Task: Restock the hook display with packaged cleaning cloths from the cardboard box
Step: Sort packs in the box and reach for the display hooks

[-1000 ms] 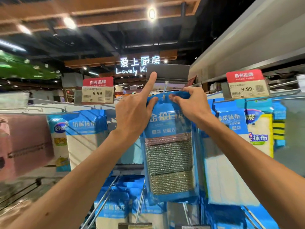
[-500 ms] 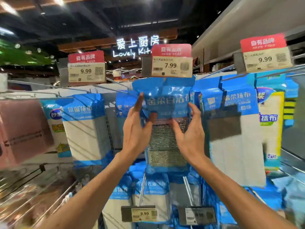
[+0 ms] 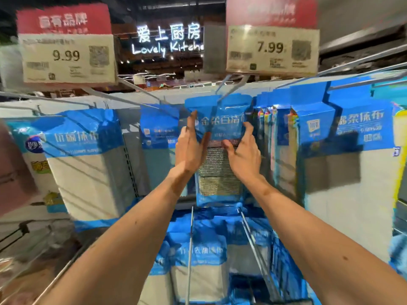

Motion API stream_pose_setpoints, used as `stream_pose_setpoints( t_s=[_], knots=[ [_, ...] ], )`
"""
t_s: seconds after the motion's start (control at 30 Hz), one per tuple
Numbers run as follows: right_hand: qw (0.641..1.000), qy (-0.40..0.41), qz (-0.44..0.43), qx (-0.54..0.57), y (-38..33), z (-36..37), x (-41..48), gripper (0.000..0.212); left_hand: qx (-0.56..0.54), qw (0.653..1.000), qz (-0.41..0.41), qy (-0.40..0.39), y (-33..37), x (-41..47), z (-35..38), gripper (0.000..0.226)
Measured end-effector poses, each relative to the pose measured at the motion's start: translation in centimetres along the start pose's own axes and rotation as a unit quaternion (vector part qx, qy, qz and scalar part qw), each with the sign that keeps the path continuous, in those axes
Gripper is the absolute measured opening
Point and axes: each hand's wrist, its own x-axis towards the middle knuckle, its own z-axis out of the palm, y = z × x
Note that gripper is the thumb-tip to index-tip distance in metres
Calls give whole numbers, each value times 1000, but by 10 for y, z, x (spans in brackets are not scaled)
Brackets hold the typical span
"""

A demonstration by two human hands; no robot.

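A blue packaged scouring cloth (image 3: 220, 179) with a silver mesh pad hangs on the metal hook (image 3: 231, 85) under the 7.99 price tag (image 3: 272, 49). My left hand (image 3: 189, 148) lies flat against the pack's left edge, fingers straight and pointing up, thumb on its front. On the right edge rests my right hand (image 3: 244, 150), fingers loosely bent and thumb touching the front. Neither hand wraps around the pack. The cardboard box is out of view.
Blue-and-white cloth packs (image 3: 88, 164) hang on hooks at the left under a 9.99 tag (image 3: 66, 56). A dense row of packs (image 3: 308, 139) hangs at the right. Lower hooks (image 3: 253, 238) with more packs (image 3: 198, 260) jut out beneath my forearms.
The pack went onto the hook and slid back along it. My hands dropped from its top hole to its sides, and the view moved closer to the display.
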Motion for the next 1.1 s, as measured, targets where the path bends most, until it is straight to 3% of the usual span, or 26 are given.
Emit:
stream_pose_setpoints(
  t_s=[0.2, 0.37, 0.47, 0.53, 0.6, 0.67, 0.83, 0.97, 1.1],
  knots=[
    [999, -11, 0, 34, 10, 1, -7, 74, -13, 999, 20, -45, -13, 0, -5, 66],
    [999, -43, 14, -28, 4, -19, -38, 66, 106, 983, 17, -146, 3, -10, -36, 78],
    [997, -70, -16, -42, 3, -32, -84, 42, 206, 961, 18, -184, 8, -45, -76, 55],
    [993, -108, -36, 8, 2, -38, -121, 29, 235, 952, -4, -196, 12, -81, -109, 33],
    [985, -145, -31, 92, -5, -46, -164, 21, 273, 937, -1, -219, 18, -124, -147, 26],
    [970, -193, -37, 145, -18, -51, -214, 21, 323, 914, 24, -246, 20, -173, -193, 25],
    [923, -341, -143, 107, -55, -32, -358, 43, 394, 863, 44, -313, 29, -320, -332, 30],
    [853, -447, -255, 82, -112, -17, -480, 46, 448, 840, -86, -295, 52, -446, -448, 27],
    [778, -528, -326, 100, -193, -21, -596, 46, 527, 777, -235, -253, 97, -565, -555, 20]
  ],
)
